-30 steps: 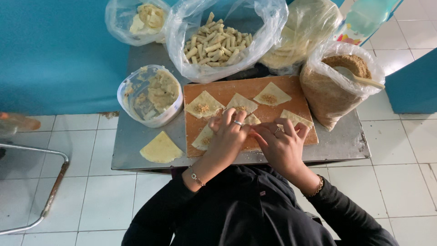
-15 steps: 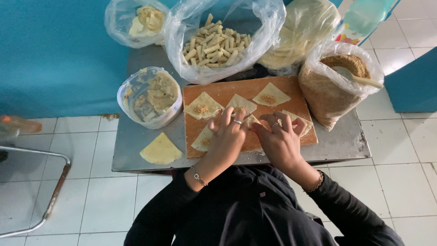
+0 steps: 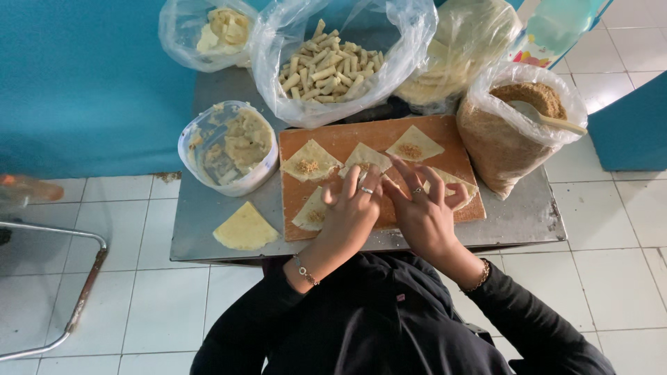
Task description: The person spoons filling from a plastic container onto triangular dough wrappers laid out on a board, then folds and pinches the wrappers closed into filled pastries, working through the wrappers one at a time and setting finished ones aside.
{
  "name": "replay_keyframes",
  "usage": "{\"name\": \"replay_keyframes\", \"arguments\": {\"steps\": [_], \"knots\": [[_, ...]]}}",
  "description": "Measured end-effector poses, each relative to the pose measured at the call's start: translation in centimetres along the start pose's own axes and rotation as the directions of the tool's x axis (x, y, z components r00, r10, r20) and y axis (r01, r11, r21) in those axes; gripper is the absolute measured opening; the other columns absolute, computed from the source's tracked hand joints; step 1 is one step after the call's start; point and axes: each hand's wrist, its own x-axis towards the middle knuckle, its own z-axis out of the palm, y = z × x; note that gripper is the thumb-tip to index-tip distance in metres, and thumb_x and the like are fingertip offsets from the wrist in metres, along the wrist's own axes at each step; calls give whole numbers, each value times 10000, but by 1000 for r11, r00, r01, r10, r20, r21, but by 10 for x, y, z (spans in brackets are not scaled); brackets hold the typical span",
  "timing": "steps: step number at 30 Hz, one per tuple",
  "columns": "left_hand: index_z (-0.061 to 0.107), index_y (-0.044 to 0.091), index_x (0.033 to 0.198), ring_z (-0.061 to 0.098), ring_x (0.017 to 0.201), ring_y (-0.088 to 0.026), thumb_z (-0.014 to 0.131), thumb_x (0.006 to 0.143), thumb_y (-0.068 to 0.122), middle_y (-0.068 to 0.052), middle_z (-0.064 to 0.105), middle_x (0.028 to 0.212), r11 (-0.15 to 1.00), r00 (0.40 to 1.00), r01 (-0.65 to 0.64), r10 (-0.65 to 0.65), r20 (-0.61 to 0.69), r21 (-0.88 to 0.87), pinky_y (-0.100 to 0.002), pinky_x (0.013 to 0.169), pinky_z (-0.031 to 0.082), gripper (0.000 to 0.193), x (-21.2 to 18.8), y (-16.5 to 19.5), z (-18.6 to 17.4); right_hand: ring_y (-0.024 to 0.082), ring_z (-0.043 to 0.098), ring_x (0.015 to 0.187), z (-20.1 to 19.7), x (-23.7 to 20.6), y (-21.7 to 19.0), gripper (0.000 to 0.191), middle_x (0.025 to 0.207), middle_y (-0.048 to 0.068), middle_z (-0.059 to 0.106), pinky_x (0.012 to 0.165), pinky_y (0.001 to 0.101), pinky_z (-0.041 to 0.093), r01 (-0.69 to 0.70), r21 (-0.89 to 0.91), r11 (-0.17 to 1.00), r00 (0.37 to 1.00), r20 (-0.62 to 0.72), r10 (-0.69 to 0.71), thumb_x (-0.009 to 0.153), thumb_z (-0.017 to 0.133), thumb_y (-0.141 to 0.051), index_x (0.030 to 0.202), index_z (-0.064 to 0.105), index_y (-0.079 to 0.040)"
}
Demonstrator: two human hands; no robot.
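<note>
While the metal desk (image 3: 208,215) carries everything at once, the work on it looks to be somewhere in the middle. At the far edge stands a big clear bag of finished rolls (image 3: 326,66), a fair heap already, with a smaller bag (image 3: 208,31) to its left and a bag of pale flat sheets (image 3: 458,55) to its right. A sack of brown crumbs (image 3: 514,132) with a spoon in it sits at the right, and a plastic tub of paste (image 3: 226,146) at the left.

On the wooden board (image 3: 333,139) lie several triangular wrappers, each with a dab of brown filling and none yet folded: one at the far left (image 3: 307,161), one at the far right (image 3: 413,147), one near the left hand's thumb (image 3: 311,212). A bare wrapper (image 3: 244,228) waits off the board on the desk.

The left hand (image 3: 351,212) and right hand (image 3: 420,215) lie side by side over the board's middle, fingers spread and bent down onto a wrapper (image 3: 365,158) that they partly cover. They press and pinch it rather than clasp it; how far it is rolled I cannot tell.
</note>
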Motion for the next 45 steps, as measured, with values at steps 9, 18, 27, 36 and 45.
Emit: {"name": "replay_keyframes", "arguments": {"steps": [9,18,27,36,45], "knots": [[766,93,1059,452,1292,-259,719,797,149,-88,511,1512,996,999,-28,27,19,82,-491,945,299,271,13,-3,-12,132,435,1424,2,-2,-3,409,1417,-65,628,1037,580,227,46,-49,998,996,77,-42,969,613,-113,1368,695,-157],[772,98,1111,428,1369,-248,692,821,175,-104,463,1544,995,999,-38,37,16,89,-515,1037,287,310,20,-1,-1,151,408,1454,-2,7,5,439,1404,-54,639,1027,647,202,20,-17,1000,982,186,-17,897,580,-119,1324,683,-137],[737,101,1048,409,1394,-271,683,861,191,-111,420,1612,995,991,-51,39,127,91,-571,1083,268,215,19,3,4,180,418,1443,3,16,13,501,1439,-31,646,995,639,217,118,-103,988,974,207,-94,824,578,-95,1312,682,-137],[722,60,1207,355,1415,-320,658,855,155,-198,378,1594,998,990,-69,66,125,14,-589,1067,275,370,16,2,5,148,434,1478,-1,11,12,391,1339,-47,709,1043,644,202,53,-27,998,986,158,-48,903,597,-122,1265,736,-171],[635,105,1379,363,1390,-331,681,874,152,-163,329,1622,989,994,96,-89,66,-113,-563,988,279,509,20,-3,-7,234,429,1504,7,33,34,264,1290,-50,694,1132,529,397,-30,427,904,996,85,-7,957,687,-253,1219,715,-234]]}}
